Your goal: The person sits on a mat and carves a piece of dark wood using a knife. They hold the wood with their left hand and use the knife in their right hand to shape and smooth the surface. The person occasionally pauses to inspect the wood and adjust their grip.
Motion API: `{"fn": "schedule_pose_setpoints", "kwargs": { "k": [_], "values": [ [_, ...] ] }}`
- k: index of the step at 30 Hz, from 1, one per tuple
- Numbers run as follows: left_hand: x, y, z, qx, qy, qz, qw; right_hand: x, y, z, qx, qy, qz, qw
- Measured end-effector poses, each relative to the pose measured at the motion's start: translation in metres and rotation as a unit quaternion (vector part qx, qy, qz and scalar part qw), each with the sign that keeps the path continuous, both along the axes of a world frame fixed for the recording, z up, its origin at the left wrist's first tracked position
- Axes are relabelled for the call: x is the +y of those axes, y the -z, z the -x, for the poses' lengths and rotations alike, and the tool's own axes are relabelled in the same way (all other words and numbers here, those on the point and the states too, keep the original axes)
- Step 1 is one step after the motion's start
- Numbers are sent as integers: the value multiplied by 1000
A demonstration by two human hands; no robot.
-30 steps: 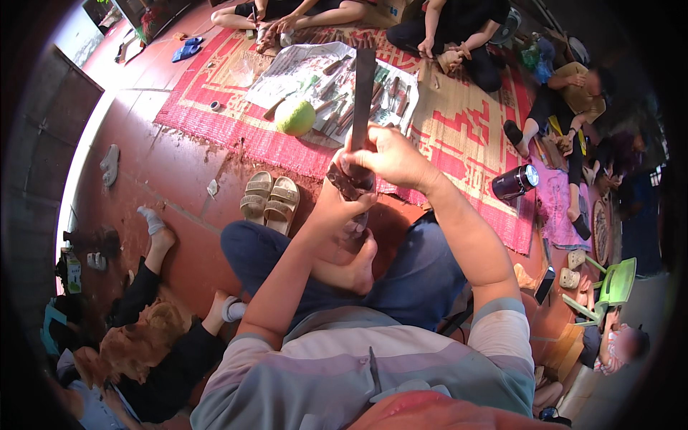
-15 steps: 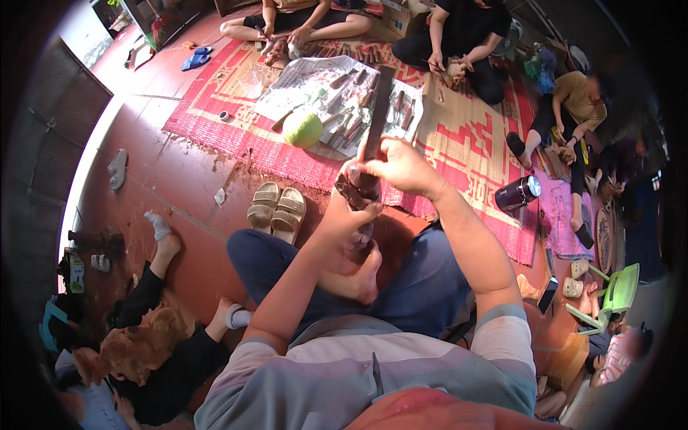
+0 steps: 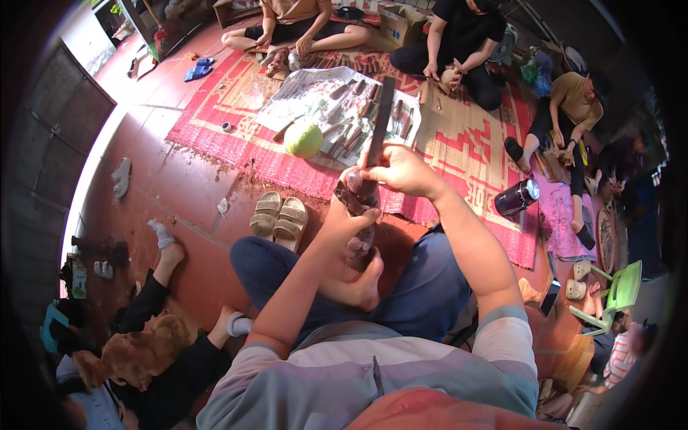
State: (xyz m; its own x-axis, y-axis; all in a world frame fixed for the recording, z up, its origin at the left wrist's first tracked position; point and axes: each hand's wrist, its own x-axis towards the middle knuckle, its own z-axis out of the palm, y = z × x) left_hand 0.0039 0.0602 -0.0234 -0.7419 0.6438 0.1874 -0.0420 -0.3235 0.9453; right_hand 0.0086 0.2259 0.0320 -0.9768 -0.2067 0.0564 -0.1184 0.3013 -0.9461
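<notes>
My left hand point(image 3: 347, 223) is closed around a dark brown carved piece point(image 3: 363, 192), which looks like wood and stands upright above my crossed legs. From above, my right hand point(image 3: 403, 172) grips the lower end of a long, flat, dark file-like tool point(image 3: 384, 111). Its far end points away from me over the mat, and its near end meets the top of the carved piece. Fingers of both hands almost touch there, so the exact contact is hidden. My bare foot point(image 3: 370, 281) lies just below the carved piece.
A red and tan mat point(image 3: 466, 143) bears a paper sheet with several hand tools point(image 3: 351, 136) and a green round fruit point(image 3: 303, 139). Sandals point(image 3: 279, 221) lie before my left knee, a dark tumbler point(image 3: 517, 198) to the right. Several people sit around, one with a brown carving point(image 3: 147, 345).
My right hand and the long tool have shifted slightly down toward me along the carved piece. The left hand keeps its grip. The whole view has tilted a little.
</notes>
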Motion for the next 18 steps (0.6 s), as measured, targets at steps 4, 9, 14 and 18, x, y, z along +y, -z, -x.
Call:
{"fn": "schedule_pose_setpoints", "kwargs": {
  "k": [4, 9, 14, 18],
  "values": [
    [3, 1, 3, 16, 13, 6, 1000, 24, 6, 19, -31, 118, 85, 989],
    [-3, 5, 1, -51, 35, 30, 998, 5, 0, 12, -55, 41, 21, 997],
    [-4, 4, -2, -47, 20, 53, 997, 7, -2, 11, 10, 71, 73, 995],
    [-5, 3, -2, -45, 29, 39, 998, 14, -1, 25, -23, 128, 103, 986]
  ]
}}
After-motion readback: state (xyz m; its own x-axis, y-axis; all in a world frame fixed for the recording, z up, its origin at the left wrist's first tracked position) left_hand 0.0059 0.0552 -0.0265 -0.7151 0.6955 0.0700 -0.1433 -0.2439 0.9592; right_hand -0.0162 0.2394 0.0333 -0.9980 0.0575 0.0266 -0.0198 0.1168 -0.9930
